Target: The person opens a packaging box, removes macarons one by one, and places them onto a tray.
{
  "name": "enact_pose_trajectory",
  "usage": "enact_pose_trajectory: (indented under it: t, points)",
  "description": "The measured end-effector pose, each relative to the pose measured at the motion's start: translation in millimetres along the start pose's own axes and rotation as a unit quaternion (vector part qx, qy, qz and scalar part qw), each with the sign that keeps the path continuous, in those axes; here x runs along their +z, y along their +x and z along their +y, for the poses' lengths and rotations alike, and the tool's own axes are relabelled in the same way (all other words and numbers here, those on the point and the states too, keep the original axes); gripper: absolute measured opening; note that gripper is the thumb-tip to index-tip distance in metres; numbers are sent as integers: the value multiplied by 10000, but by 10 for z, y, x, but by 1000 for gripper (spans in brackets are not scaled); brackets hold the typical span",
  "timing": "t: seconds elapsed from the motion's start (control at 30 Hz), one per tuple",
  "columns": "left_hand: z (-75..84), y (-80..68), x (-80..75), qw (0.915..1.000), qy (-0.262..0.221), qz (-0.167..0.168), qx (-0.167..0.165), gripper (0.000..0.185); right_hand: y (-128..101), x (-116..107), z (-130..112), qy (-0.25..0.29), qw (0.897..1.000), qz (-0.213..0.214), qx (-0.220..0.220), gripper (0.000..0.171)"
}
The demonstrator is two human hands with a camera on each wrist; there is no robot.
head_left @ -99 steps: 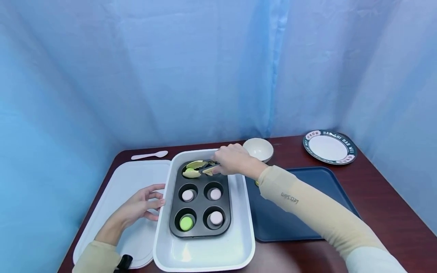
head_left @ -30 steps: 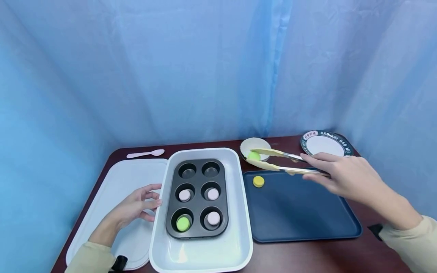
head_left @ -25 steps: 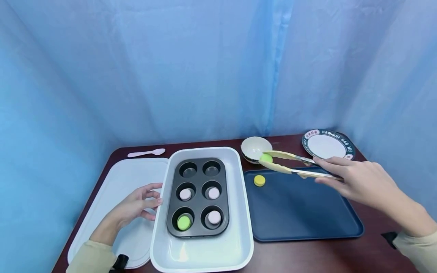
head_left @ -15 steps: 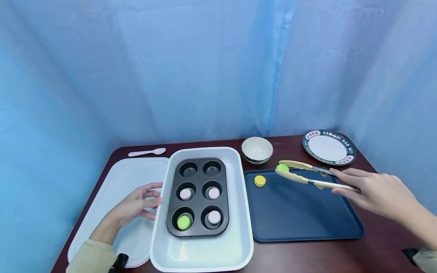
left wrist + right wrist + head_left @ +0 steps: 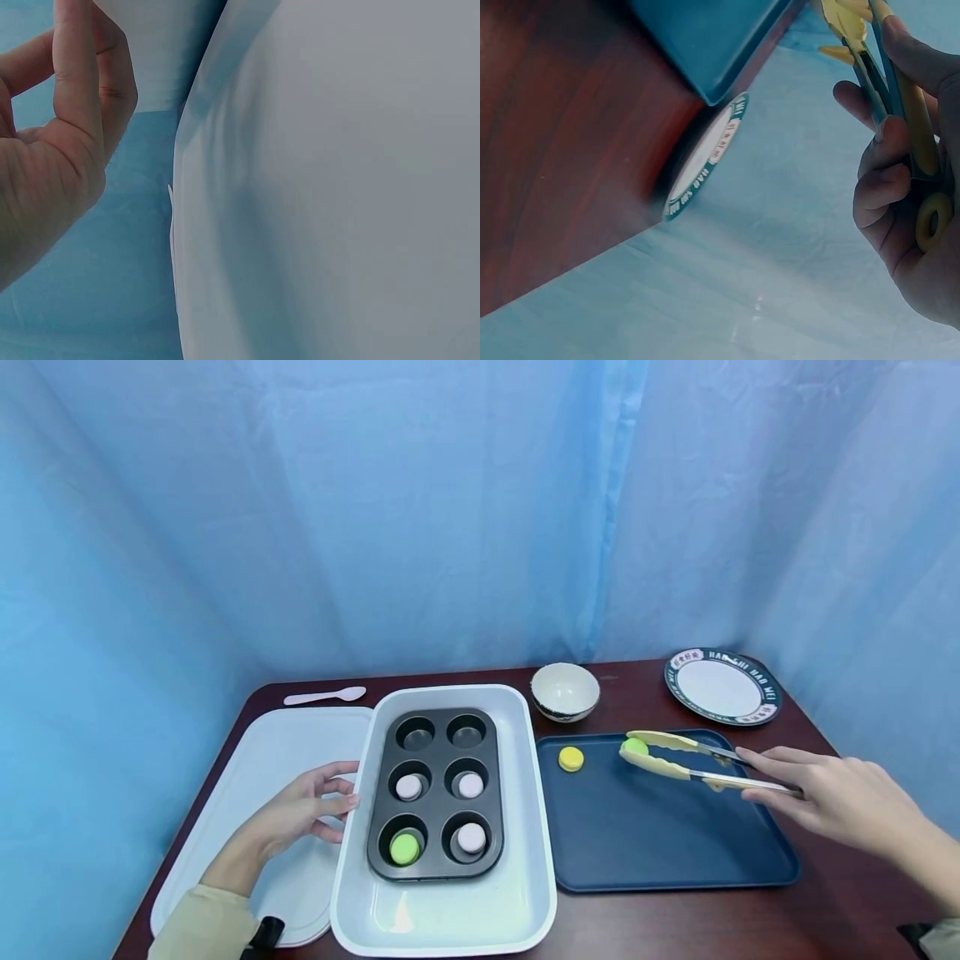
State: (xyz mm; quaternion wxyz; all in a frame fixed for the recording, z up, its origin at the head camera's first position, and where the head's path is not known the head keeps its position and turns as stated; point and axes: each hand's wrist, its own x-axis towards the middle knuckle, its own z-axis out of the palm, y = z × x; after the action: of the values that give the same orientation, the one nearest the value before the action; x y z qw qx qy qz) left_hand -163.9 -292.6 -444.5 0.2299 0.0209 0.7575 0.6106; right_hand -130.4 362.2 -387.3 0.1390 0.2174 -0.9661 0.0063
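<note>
- Head view: the right hand [image 5: 847, 800] is gripping the handles of yellow tongs [image 5: 697, 762], fingers curled round them, and the tongs are pinching a green macaron [image 5: 634, 747] over the far part of the dark blue tray [image 5: 675, 843]. A yellow macaron [image 5: 571, 759] is lying on the same tray, near its far left corner. The left hand [image 5: 300, 814] is resting on the white board [image 5: 247, 793], its relaxed fingertips touching the rim of the white baking dish [image 5: 450, 918]. Inside the dish a muffin pan [image 5: 437, 793] is holding three pale macarons and one green one.
- Left wrist view: the left hand [image 5: 52, 150] is showing loosely bent fingers holding nothing, beside a pale surface.
- Right wrist view: the right hand [image 5: 907, 217] is clasping the tongs [image 5: 885, 82], with the patterned plate [image 5: 705, 169] lying on the table [image 5: 562, 150] beyond the tray's corner.
</note>
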Motion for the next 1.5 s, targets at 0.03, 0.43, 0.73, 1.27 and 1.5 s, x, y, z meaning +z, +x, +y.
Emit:
enact_pose_trajectory:
  t: [0.03, 0.43, 0.73, 1.27, 1.5]
  points:
    - [1, 1, 2, 10000, 3, 8, -2, 71, -2, 16, 6, 28, 10000, 17, -19, 55]
    - [4, -5, 1, 10000, -26, 7, 27, 71, -45, 109, 49, 155, 9998, -120, 87, 55]
    - [9, -5, 1, 10000, -44, -2, 17, 71, -25, 151, 67, 184, 9997, -119, 60, 54]
    - [1, -4, 5, 10000, 20, 45, 13, 69, -18, 206, 116, 278, 9996, -39, -21, 52]
    - [2, -5, 7, 10000, 26, 36, 23, 70, -22, 226, 120, 324, 9995, -26, 5, 53]
